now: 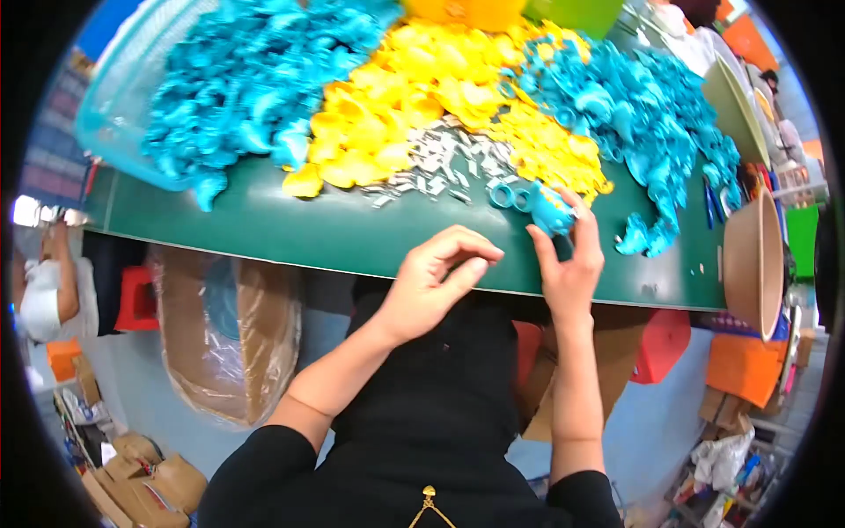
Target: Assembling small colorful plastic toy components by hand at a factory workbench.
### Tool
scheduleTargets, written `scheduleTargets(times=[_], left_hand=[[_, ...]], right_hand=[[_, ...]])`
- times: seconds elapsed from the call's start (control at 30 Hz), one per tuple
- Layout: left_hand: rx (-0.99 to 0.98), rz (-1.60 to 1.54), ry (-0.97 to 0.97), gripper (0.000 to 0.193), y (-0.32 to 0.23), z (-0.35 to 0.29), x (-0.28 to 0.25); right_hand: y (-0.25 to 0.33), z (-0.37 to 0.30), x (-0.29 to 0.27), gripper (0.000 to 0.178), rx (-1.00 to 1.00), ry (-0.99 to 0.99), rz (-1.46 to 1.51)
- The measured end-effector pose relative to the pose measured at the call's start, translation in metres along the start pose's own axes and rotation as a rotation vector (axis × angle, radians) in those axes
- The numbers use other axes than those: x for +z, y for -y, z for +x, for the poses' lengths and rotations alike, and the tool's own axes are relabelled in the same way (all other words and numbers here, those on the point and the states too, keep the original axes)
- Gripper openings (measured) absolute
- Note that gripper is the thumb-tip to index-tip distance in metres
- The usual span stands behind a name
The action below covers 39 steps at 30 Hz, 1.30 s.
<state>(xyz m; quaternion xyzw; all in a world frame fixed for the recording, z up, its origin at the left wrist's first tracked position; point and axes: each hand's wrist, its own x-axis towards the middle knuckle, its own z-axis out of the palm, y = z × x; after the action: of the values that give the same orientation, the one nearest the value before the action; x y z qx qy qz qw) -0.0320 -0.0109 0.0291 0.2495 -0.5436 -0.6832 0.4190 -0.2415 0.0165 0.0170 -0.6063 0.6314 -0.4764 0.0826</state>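
Observation:
My right hand [570, 264] grips a blue plastic part [551, 211] over the table's near edge, thumb on one side and fingers on the other. The part is rounded, with orange marks on top. Two small blue rings [510, 197] show at its left side; whether they are joined to it I cannot tell. To the left of it, my left hand [440, 277] is curled, with the thumb tip close to the forefinger. Anything between those fingertips is hidden or too small to see. Small white-and-dark pieces [431, 183] lie scattered on the green table [255, 220] beyond my hands.
Heaps of blue parts [255, 88] and yellow parts [370, 132] cover the far side, with more blue parts [651, 132] at right. A blue mesh basket [119, 114] stands far left, a beige basin [753, 264] far right. Below the table edge sits a plastic-lined box [189, 343].

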Motion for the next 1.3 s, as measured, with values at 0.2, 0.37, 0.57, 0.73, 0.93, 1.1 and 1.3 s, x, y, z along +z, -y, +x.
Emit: scheduleTargets(times=[0.2,0.37,0.57,0.73,0.93,1.1,1.3], left_hand=[[0.378,1.238,-0.676,0.022,-0.068,0.035,-0.108],[0.063,1.654,-0.612,0.042,-0.055,0.028,-0.195],[0.22,1.453,-0.672,0.039,-0.054,0.035,-0.182],[0.223,1.049,-0.762,0.039,-0.053,0.028,-0.174],[0.369,1.07,-0.514,0.024,-0.062,-0.001,-0.112],[0.695,1.188,0.117,0.022,0.0,-0.008,-0.029],[0.698,1.285,0.101,0.024,0.019,-0.022,-0.029]], right_hand=[[0.011,-0.031,-0.086,0.048,0.216,-0.193,0.175],[-0.004,-0.082,-0.187,0.037,0.425,0.108,-0.686],[0.038,-0.03,-0.091,0.008,0.234,0.07,-0.265],[0.017,0.046,-0.011,0.011,-0.117,0.199,-0.19],[0.006,0.091,0.007,0.011,-0.183,0.463,-0.382],[0.007,0.095,0.005,0.012,-0.345,0.455,-0.444],[0.035,0.029,-0.027,0.01,0.201,0.391,0.144]])
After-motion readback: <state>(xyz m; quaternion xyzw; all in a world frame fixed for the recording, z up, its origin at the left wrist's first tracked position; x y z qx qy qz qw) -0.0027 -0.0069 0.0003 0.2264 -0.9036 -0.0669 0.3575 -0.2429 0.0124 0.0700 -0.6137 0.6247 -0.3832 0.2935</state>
